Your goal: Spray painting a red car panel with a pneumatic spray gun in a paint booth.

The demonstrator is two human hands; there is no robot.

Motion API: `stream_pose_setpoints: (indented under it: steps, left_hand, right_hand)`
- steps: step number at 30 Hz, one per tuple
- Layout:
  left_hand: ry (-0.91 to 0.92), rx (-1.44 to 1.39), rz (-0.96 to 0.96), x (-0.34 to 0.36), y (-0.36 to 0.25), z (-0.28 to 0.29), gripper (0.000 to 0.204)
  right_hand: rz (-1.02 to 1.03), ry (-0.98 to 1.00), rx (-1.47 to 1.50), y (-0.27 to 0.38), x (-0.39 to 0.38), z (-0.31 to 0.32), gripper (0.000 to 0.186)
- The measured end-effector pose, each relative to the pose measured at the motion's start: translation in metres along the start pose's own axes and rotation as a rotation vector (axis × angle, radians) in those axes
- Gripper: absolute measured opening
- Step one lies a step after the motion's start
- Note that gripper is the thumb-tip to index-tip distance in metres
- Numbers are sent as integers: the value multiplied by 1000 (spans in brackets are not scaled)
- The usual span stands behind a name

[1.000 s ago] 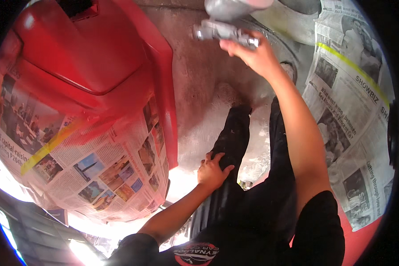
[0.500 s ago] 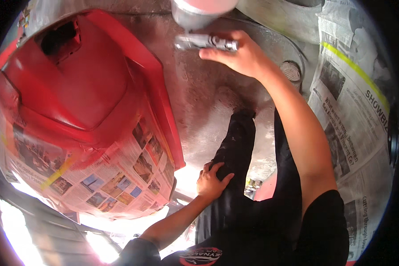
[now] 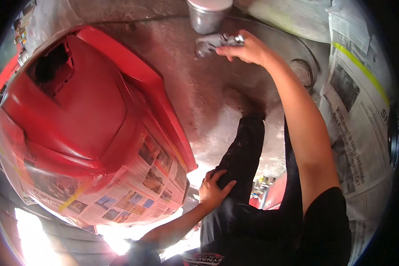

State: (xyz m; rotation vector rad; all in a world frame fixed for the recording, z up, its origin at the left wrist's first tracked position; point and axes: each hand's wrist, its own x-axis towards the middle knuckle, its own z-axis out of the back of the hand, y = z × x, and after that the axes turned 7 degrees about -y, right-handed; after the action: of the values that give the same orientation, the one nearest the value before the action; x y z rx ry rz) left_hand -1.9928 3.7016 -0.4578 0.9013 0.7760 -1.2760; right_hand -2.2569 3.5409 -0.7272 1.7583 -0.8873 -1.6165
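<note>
In my right hand (image 3: 246, 49) is a silver spray gun (image 3: 212, 43), gripped at the upper middle of the view, with a metal cup with a pale lid (image 3: 208, 17) above its body. My left hand (image 3: 213, 189) lies on my black-trousered leg (image 3: 244, 155), fingers apart, holding nothing. To the left of both hands is a red moulded panel (image 3: 88, 106) with a dark rectangular opening. Its lower part is covered with newspaper (image 3: 128, 199) and yellow tape, with a red haze of paint on them.
Sheets of newspaper with a yellow tape strip (image 3: 350, 102) cover a surface on the right. A stained grey floor (image 3: 186, 66) carries a thin cable. Small items (image 3: 264, 186) show beside my leg; bright light comes from the lower left.
My right hand moved the gun left, then slightly back to the right, tilting it. The view has shifted, so the red panel sits lower and shows more of its opening. My left hand stays on my leg.
</note>
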Motion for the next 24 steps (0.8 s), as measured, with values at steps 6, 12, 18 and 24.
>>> stream_pose_setpoints:
  steps: [6, 12, 18, 24]
  left_hand:
    - [-21, -44, 13, 12, 11, 15, 52]
    - [-39, -74, 31, 20, 12, 22, 51]
    - [-20, -128, -24, 12, 12, 16, 52]
    - [20, -72, -42, 4, 4, 18, 54]
  right_hand:
    - [335, -206, 207, 63, 106, -23, 34]
    - [290, -298, 185, 128, 156, -34, 33]
    - [294, -90, 53, 124, 103, -7, 40]
    - [105, -21, -144, 110, -9, 36, 54]
